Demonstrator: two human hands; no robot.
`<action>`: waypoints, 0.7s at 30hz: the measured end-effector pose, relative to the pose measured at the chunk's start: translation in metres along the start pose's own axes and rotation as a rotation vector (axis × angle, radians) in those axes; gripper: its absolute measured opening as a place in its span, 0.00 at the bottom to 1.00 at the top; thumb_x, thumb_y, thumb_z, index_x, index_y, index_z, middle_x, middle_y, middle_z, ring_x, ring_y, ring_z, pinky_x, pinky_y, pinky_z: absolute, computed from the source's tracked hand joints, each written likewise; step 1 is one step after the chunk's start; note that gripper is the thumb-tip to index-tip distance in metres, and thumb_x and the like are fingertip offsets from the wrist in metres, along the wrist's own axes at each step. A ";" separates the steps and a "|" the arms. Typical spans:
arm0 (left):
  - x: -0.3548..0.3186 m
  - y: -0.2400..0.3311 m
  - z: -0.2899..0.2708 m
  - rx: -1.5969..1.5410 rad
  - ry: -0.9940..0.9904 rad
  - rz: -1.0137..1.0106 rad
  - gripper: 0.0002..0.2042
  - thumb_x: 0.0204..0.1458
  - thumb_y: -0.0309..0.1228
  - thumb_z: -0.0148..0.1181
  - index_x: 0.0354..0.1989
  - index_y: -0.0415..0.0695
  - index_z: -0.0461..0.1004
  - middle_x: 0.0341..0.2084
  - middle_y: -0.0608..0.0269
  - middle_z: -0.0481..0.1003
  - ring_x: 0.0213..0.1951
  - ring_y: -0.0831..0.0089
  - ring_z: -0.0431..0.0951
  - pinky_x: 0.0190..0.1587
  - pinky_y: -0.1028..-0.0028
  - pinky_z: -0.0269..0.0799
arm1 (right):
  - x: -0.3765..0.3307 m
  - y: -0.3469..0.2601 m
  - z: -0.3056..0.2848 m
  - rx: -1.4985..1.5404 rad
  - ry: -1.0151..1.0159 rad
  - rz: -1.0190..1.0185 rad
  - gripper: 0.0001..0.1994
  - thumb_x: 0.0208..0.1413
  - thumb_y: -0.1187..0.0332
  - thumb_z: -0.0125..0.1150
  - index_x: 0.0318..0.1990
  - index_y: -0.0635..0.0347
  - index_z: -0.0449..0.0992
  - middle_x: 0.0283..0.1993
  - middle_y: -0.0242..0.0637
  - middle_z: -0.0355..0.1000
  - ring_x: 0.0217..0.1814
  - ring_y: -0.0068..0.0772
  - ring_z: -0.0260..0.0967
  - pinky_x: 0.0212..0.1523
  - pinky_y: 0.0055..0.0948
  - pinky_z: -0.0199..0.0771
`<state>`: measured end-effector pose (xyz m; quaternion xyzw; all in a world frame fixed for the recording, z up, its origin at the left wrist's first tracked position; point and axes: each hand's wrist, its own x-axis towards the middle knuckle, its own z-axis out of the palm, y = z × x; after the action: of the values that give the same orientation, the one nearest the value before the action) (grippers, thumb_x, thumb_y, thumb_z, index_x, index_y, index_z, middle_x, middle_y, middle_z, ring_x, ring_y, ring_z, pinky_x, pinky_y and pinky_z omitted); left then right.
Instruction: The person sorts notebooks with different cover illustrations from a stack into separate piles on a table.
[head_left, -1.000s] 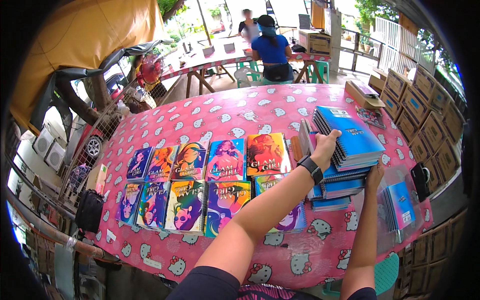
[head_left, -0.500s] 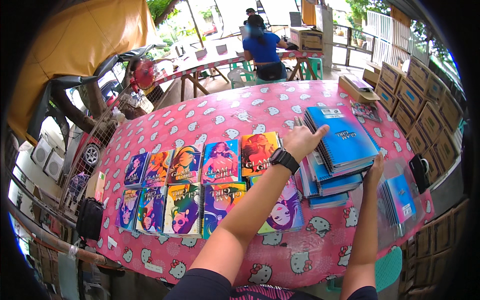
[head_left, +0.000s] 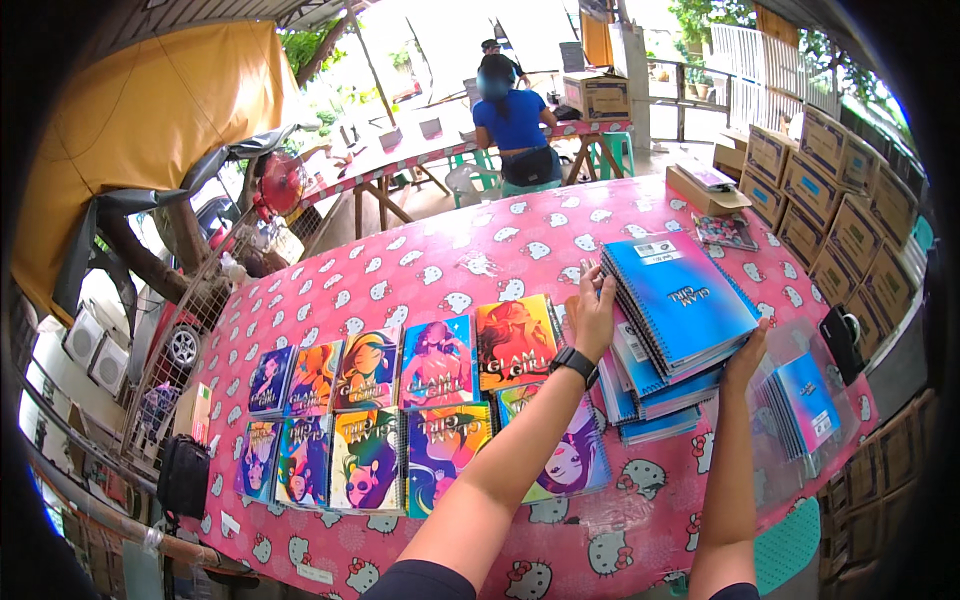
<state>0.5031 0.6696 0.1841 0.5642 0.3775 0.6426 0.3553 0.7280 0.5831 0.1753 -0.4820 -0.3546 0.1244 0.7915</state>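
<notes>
A stack of spiral notebooks with blue and pink covers stands on the right half of the table, its layers turned at differing angles. My left hand, wearing a dark watch, grips the coil-bound left edge of the upper bundle. At that bundle's near right corner, my right hand holds the edge, its fingers partly hidden. To the left lie two rows of illustrated notebooks, among them an orange-red one and a purple one. My left forearm covers part of a notebook with an upside-down figure.
Right of the stack, more blue notebooks lie on clear plastic, near a black case. An open carton sits at the far right corner. Brown boxes are piled beyond. A black bag hangs at the left edge. A person in blue works behind.
My left thumb has come off the top cover, and that hand has shifted down to the coil edge. My right hand stays at the near corner. The view has tilted slightly.
</notes>
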 end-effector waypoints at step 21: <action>0.048 0.033 0.004 -0.103 -0.085 -0.012 0.32 0.61 0.53 0.33 0.53 0.31 0.64 0.52 0.44 0.67 0.55 0.58 0.65 0.58 0.67 0.56 | -0.001 -0.056 0.011 -0.019 -0.025 -0.240 0.27 0.65 0.51 0.33 0.45 0.69 0.72 0.49 0.46 0.70 0.54 0.35 0.65 0.57 0.30 0.58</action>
<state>0.5011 0.6968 0.2351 0.5698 0.3318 0.6344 0.4035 0.7116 0.5616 0.2258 -0.4420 -0.4211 0.0313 0.7914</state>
